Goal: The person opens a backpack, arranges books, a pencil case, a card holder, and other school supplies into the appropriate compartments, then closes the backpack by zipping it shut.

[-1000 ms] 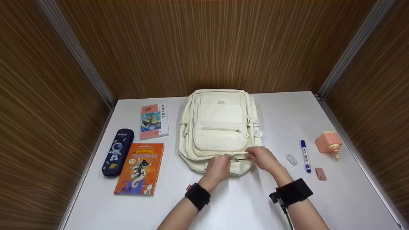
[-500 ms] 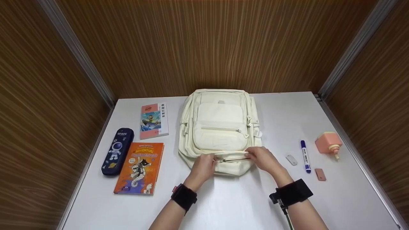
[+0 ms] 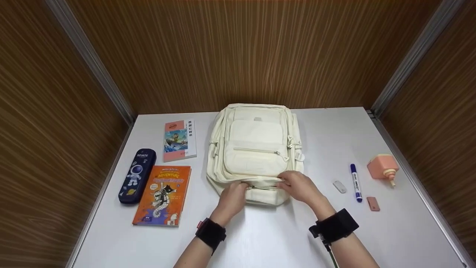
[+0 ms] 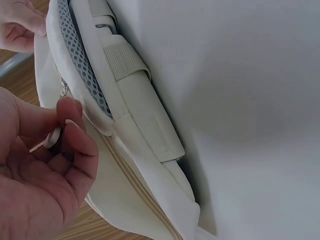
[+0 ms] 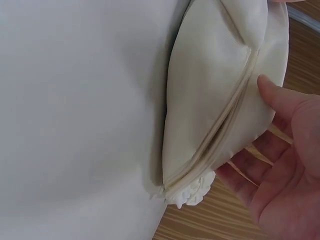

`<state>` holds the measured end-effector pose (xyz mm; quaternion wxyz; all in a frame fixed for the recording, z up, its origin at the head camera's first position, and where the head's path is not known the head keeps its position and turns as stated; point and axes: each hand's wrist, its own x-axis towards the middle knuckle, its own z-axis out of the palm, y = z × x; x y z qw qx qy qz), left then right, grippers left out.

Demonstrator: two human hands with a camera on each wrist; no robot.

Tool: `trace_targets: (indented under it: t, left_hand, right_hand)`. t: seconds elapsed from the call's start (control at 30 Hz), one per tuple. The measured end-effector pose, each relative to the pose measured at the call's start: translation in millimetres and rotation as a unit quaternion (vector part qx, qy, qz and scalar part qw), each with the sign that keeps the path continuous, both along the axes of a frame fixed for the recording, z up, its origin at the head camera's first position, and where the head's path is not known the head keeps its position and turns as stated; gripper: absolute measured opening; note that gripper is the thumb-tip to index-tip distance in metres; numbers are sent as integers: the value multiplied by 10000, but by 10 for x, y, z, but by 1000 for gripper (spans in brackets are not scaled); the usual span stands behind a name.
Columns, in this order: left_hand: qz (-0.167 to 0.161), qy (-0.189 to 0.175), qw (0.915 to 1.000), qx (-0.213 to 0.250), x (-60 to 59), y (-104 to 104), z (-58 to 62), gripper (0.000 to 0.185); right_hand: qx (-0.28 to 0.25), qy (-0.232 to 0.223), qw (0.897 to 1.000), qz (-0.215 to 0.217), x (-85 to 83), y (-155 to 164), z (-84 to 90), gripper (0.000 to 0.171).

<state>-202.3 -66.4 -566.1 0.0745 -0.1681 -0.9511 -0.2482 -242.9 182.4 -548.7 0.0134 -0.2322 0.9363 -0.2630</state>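
A cream backpack [image 3: 256, 137] lies on its back on the white table, front pockets up. My left hand [image 3: 232, 199] is at its near end. In the left wrist view the curled fingers of that hand [image 4: 45, 160] pinch a small zipper pull [image 4: 53, 137] beside the bag's edge. My right hand [image 3: 299, 186] grips the cloth to the right, along the zipper line. The right wrist view has the thumb of this hand [image 5: 295, 145] on the cream cloth, close to a partly parted zipper seam [image 5: 220, 125], with the other fingers behind the cloth.
On the left lie a navy astronaut pencil case [image 3: 137, 176], an orange book [image 3: 162, 195] and a pink-and-white book [image 3: 180, 140]. To the right are a white eraser [image 3: 339, 186], blue marker [image 3: 356, 182], reddish eraser [image 3: 373, 203] and pink square bottle [image 3: 383, 166]. Wood-grain panels [image 3: 238, 52] enclose the table.
My left hand has moved left along the backpack's near edge. My right hand kept its grip and shifted slightly left. The loose items have stayed where they were.
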Motion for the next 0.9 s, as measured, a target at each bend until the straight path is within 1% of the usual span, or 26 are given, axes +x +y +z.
trace_targets:
  t: [0.1,0.23,0.33,0.43,0.57,0.67,0.77,0.9]
  left_hand:
    - [127,33,9999,-13,-4,23,-7,17]
    - [177,331,9993,9,-14,47,-28,11]
    - [217,588,9980,-45,-24,54,-61,14]
    - [322,823,9960,-107,-34,56,-90,15]
    - [489,1087,9928,-138,-41,46,-98,15]
    - [642,1063,9922,-76,-39,36,-74,13]
    - [783,903,9928,4,-39,26,-34,12]
    - [773,780,9939,-85,-41,2,12,14]
  right_hand:
    - [-132,145,9993,313,13,-136,10,25]
    - [-217,250,9977,583,-8,-301,8,29]
    - [-230,329,9974,596,-37,-393,-8,27]
    - [-244,466,9973,517,-63,-443,-33,20]
    - [-264,629,9967,448,-83,-458,-62,12]
    - [-224,705,9965,395,-91,-449,-76,11]
    - [-147,707,9968,340,-99,-431,-88,10]
    - [-33,617,9978,241,-105,-400,-100,12]
